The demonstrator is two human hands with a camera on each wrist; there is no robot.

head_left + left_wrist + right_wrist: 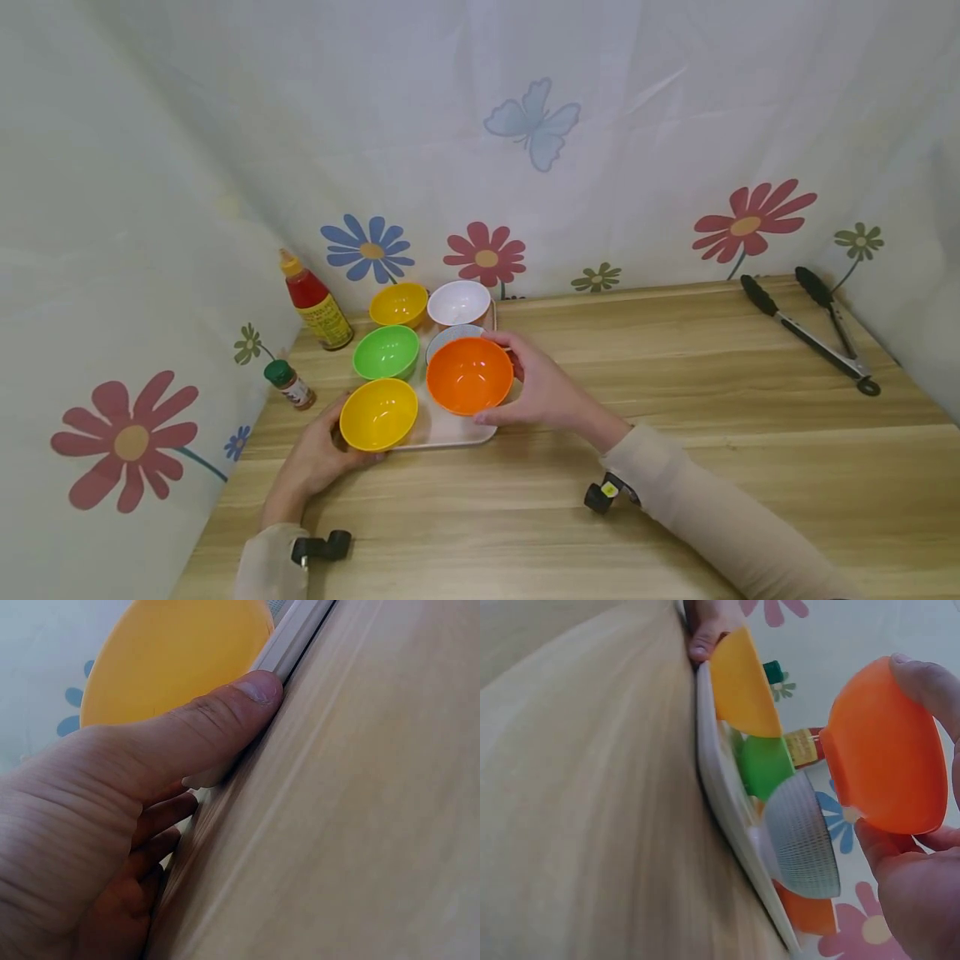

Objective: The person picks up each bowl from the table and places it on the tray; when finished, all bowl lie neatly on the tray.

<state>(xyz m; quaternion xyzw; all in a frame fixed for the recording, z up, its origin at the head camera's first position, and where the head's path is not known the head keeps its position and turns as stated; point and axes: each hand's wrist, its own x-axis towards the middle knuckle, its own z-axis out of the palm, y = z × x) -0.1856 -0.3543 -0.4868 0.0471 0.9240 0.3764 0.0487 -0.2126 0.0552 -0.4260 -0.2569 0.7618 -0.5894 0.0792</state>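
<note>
My right hand holds an orange bowl by its sides, thumb opposite fingers. In the right wrist view, that bowl hangs clear above a grey-patterned bowl. A pale tray lies on the table under several bowls. My left hand grips the tray's near left corner, its thumb along the front edge. Beside this hand stands a yellow bowl. Behind it are a green bowl, another yellow bowl and a white-lined bowl. The orange bowl partly hides the patterned one.
A red sauce bottle with a yellow cap and a small green-lidded jar stand left of the tray. Black-tipped tongs lie at the far right of the wooden table. A flowered curtain borders its back and sides.
</note>
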